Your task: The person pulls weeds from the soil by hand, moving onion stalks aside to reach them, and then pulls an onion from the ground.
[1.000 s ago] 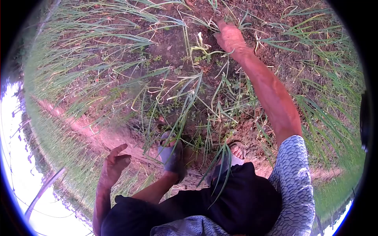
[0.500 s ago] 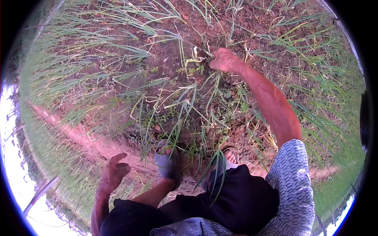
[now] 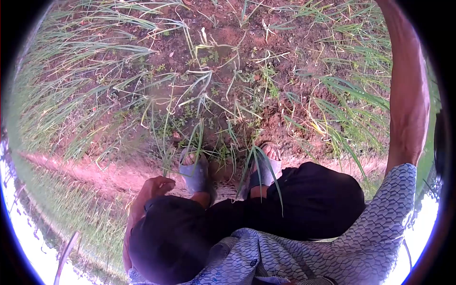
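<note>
My left hand hangs beside my left knee, above the bare soil path. Its fingers are loosely bent and slightly apart, with nothing visible in them. My right forearm stretches up along the right side, and the hand at its end is outside the picture. Onion-like plants with long thin green leaves grow from the soil in front of my feet. Some leaves are pale and dry. A few long green leaves hang over my right sandal and knee.
Reddish-brown soil with small weeds spreads ahead. Denser rows of green leaves stand at the left and more leaves at the right. A bare path runs under my feet. My left sandal rests on it.
My right hand has left the plants in the middle and gone out of view at the upper right. My left hand has moved closer to my knee. The view has shifted.
</note>
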Motion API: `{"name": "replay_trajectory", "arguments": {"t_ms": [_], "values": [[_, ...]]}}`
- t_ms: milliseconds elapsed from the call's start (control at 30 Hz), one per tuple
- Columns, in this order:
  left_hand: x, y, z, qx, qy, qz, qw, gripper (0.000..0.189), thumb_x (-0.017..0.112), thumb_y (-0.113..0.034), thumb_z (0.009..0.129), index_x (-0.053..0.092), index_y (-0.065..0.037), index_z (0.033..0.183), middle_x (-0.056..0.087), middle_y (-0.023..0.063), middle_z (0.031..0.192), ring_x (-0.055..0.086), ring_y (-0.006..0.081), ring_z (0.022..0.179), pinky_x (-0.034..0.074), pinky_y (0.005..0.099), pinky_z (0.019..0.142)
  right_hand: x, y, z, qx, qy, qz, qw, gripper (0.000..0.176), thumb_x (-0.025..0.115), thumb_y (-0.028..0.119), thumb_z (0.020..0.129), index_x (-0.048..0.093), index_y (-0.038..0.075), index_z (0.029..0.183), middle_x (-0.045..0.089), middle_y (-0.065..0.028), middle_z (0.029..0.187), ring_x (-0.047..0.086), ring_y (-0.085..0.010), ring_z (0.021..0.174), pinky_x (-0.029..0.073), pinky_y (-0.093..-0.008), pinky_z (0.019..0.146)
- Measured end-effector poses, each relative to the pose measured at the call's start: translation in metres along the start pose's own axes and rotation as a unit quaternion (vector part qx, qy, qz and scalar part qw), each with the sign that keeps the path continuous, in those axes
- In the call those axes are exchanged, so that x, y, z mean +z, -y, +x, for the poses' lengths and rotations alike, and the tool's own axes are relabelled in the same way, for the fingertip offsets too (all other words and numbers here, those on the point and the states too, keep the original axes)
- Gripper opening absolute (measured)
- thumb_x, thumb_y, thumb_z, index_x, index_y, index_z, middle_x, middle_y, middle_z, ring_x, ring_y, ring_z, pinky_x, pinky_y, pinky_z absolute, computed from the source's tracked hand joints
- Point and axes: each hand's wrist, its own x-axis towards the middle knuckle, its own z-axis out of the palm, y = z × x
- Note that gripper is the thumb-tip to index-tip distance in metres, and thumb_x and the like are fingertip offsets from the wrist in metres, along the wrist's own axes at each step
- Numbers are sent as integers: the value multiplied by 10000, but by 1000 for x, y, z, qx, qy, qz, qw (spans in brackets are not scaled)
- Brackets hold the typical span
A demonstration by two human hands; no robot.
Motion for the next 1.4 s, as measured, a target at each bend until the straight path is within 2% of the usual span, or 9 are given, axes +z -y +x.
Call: {"name": "replay_trajectory", "arguments": {"t_ms": [67, 100, 167, 333, 500, 733, 933, 1267, 1400], "values": [[13, 8, 16, 69, -3, 35, 997, 390, 700, -185, 872, 613, -38, 1222, 603, 170, 1238, 655, 316, 1053, 546, 406, 876, 39, -10, -57, 216, 243, -16, 945, 584, 703, 488, 881, 602, 22, 1219, 620, -183, 1248, 652, -237, 1057, 585, -427, 820], [20, 10, 24, 105, -6, 51, 993, 387, 700, -187, 871, 615, -40, 1219, 605, 169, 1235, 656, 316, 1051, 546, 407, 874, 71, -34, -89, 212, 258, -54, 941, 212, 569, 172, 931, 668, 22, 1044, 674, -81, 807, 587, -102, 555, 540, -235, 509], [35, 19, 41, 184, -15, 90, 979, 382, 700, -190, 870, 619, -43, 1213, 608, 167, 1229, 656, 318, 1049, 547, 408, 870, 110, -64, -116, 269, 420, -208, 842, 186, 521, 112, 960, 669, 42, 1048, 665, -89, 884, 635, -135, 700, 587, -232, 668], [62, 34, 64, 309, -44, 145, 939, 368, 701, -197, 868, 628, -52, 1198, 616, 164, 1213, 658, 322, 1044, 548, 411, 859, 178, -138, -166, 142, 485, -438, 744, 254, 499, 39, 933, 672, 67, 1116, 629, -115, 995, 617, -188, 991, 555, -298, 930], [83, 45, 79, 376, -66, 172, 908, 354, 702, -204, 866, 638, -60, 1183, 624, 160, 1198, 659, 326, 1038, 549, 414, 848, 202, -199, -165, -15, 480, -484, 731, 201, 621, 55, 846, 722, 27, 1017, 672, -161, 986, 687, -234, 914, 598, -344, 833], [93, 52, 87, 418, -73, 192, 885, 335, 704, -214, 863, 651, -71, 1162, 635, 155, 1177, 661, 331, 1030, 551, 418, 833, 234, -230, -208, 178, 109, -191, 959, 325, 684, 120, 790, 690, 90, 1114, 683, -149, 1009, 678, -321, 934, 569, -400, 847], [103, 34, 93, 416, -120, 185, 882, 255, 709, -247, 848, 687, -114, 1064, 662, 129, 1081, 668, 355, 913, 545, 446, 742, 245, -235, -211, 131, 118, -365, 914, 303, 750, 98, 731, 676, 92, 1024, 673, -128, 940, 683, -319, 896, 568, -397, 785], [106, 41, 102, 406, -115, 181, 888, 225, 716, -205, 831, 687, -106, 1031, 648, 124, 981, 661, 345, 821, 548, 450, 726, 247, -279, -204, 126, 127, -115, 977, 207, 664, 113, 851, 684, 132, 1056, 700, -146, 931, 696, -324, 825, 580, -402, 706], [106, 44, 103, 412, -115, 172, 887, 232, 719, -191, 825, 688, -101, 1037, 644, 129, 997, 660, 341, 835, 553, 450, 737, 243, -253, -195, -29, 160, -163, 973, 328, 708, 49, 808, 674, 150, 1118, 701, -119, 1024, 697, -295, 863, 588, -378, 757]]}}
